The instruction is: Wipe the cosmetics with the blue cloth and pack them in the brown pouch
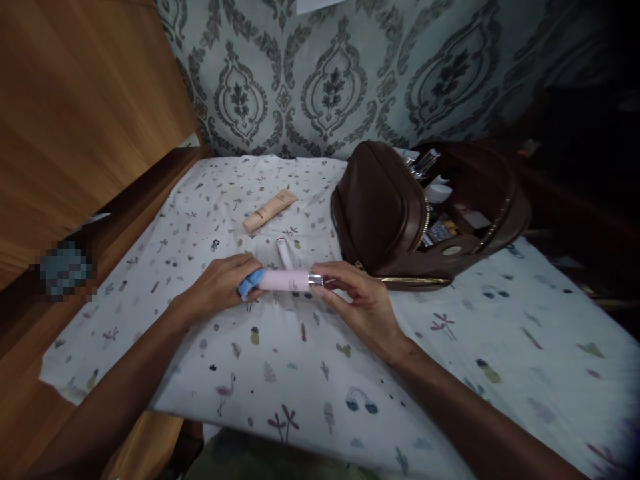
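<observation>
A pink tube (285,281) with a silver cap (315,279) lies sideways between my two hands, above the printed cloth. My left hand (227,283) is closed round its left end, with a crumpled blue cloth (251,283) bunched there. The fingers of my right hand (357,297) pinch the silver cap at the other end. Just behind the pink tube lies a slim white tube (285,253), its near end partly hidden. Farther back, a beige squeeze tube (270,211) rests flat on the cloth.
On the right stands an unzipped brown bag (383,200) holding several cosmetics, among them a white-lidded jar (438,191). The white printed cloth (280,373) covers the table up to the patterned wall (330,87). A wooden panel (85,100) rises on the left.
</observation>
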{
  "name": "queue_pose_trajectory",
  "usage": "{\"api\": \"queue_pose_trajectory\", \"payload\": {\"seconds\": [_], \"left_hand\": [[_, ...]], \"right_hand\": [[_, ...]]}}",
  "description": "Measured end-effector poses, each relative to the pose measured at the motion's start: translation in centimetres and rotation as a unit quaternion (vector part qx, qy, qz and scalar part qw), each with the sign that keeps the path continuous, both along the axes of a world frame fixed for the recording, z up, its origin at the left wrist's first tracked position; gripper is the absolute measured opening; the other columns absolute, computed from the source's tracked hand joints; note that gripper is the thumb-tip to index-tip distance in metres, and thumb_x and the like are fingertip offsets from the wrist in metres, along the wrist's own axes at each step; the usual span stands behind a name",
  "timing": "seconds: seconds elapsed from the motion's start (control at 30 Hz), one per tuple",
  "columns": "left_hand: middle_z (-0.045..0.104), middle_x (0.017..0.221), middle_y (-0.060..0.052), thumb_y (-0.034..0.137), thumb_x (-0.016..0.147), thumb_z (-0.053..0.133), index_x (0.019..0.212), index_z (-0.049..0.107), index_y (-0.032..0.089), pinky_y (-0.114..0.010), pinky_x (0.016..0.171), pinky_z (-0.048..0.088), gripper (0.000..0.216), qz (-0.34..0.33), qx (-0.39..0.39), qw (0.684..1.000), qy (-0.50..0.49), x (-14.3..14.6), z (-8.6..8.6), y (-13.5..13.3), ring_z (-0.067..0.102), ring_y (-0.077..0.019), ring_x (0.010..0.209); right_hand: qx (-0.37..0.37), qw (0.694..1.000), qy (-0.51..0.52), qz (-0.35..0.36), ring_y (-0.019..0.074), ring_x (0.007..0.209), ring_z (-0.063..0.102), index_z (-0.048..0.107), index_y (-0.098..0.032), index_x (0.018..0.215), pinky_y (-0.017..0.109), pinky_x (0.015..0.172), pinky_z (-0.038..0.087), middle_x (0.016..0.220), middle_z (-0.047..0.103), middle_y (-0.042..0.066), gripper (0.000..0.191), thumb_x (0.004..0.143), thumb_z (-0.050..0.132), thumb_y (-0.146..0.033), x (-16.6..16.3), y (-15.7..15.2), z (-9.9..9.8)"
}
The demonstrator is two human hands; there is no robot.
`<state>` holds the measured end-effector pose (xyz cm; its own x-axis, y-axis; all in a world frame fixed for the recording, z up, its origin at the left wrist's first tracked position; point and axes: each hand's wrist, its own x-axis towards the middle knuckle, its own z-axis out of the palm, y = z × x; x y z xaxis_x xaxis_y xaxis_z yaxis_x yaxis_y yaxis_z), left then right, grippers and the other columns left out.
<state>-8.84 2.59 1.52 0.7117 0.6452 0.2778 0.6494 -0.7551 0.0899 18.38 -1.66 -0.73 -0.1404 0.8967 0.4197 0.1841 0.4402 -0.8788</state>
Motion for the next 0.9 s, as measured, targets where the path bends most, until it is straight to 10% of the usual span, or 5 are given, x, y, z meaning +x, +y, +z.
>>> {"api": "queue_pose_trajectory", "payload": {"seconds": [0.27, 0.57, 0.73, 0.9], "left_hand": [[0.064, 0.087, -0.006, 0.03, 0.084, 0.061, 0.092, 0.054, 0.018, -0.028, 0.056, 0.038, 0.016, 0.07, 0.14, 0.986, 0.049, 1.8, -1.2, -0.9, 0.059, -0.0203, 0.078], [0.061, 0.081, 0.001, 0.025, 0.072, 0.062, 0.088, 0.054, 0.02, -0.025, 0.056, 0.035, 0.019, 0.055, -0.102, 0.992, 0.04, 0.4, -0.5, -0.1, 0.057, -0.0151, 0.069], [0.062, 0.083, 0.001, 0.024, 0.071, 0.061, 0.09, 0.055, 0.02, -0.024, 0.057, 0.035, 0.02, 0.051, -0.118, 0.992, 0.012, 0.3, -0.5, -0.1, 0.058, -0.0147, 0.071], [0.063, 0.085, 0.0, 0.024, 0.072, 0.061, 0.091, 0.054, 0.02, -0.023, 0.056, 0.033, 0.021, 0.033, -0.106, 0.994, -0.004, 0.2, -0.7, -0.1, 0.057, -0.014, 0.072]], "right_hand": [[0.009, 1.0, -0.006, -0.007, 0.0154, 0.077, 0.068, 0.074, -0.023, 0.103, 0.028, 0.069, 0.061, 0.091, 0.072, 0.004, 0.021, 0.086, 0.072, -0.035, 0.0, -0.1, -0.2], [0.176, 0.975, -0.119, 0.066, 0.02, 0.109, 0.068, 0.071, -0.029, 0.112, 0.038, 0.096, 0.056, 0.117, 0.071, 0.006, 0.024, 0.093, 0.061, -0.016, 0.5, -0.1, 0.4], [0.123, 0.982, -0.135, 0.039, 0.0276, 0.129, 0.055, 0.058, -0.027, 0.134, 0.045, 0.1, 0.054, 0.14, 0.057, 0.013, 0.05, 0.087, 0.073, -0.031, 0.7, 0.1, -0.1], [0.036, 0.991, -0.119, 0.046, 0.0251, 0.106, 0.067, 0.052, -0.025, 0.138, 0.041, 0.091, 0.056, 0.12, 0.068, 0.011, 0.055, 0.089, 0.067, -0.046, 0.5, -0.2, -0.3]]}}
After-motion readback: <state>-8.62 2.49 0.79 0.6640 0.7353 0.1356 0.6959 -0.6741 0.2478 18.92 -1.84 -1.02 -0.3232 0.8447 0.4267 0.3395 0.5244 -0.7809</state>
